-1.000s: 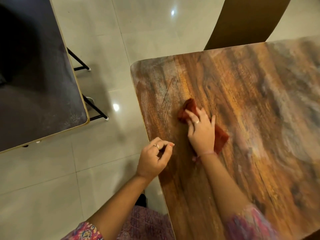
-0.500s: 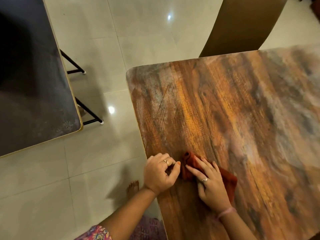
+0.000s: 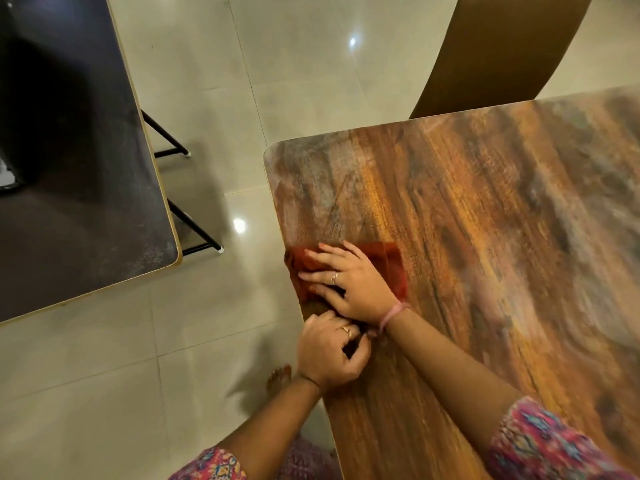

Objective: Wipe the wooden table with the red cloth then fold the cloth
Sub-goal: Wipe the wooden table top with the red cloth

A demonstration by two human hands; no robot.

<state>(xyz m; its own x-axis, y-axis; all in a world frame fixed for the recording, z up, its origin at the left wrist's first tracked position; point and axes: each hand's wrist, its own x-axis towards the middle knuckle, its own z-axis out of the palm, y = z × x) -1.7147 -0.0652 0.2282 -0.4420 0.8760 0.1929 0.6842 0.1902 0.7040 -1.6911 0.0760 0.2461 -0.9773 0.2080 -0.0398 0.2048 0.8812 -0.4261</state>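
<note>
The red cloth (image 3: 389, 263) lies spread flat at the left edge of the wooden table (image 3: 491, 230), a little below the table's far left corner. My right hand (image 3: 349, 285) presses down on it with the fingers spread and pointing left, covering most of the cloth. My left hand (image 3: 329, 355) rests on the table's edge just below the right wrist. Its fingers are curled shut and I see nothing in them.
A dark table (image 3: 69, 168) with black legs stands to the left across a strip of tiled floor (image 3: 214, 323). A brown chair back (image 3: 491, 50) stands behind the wooden table. My bare foot (image 3: 278, 374) shows on the floor by the table's edge.
My right hand has slid the cloth left to the table's edge, and the cloth now lies flatter and wider. My left hand stays curled on the edge, now just under the right wrist.
</note>
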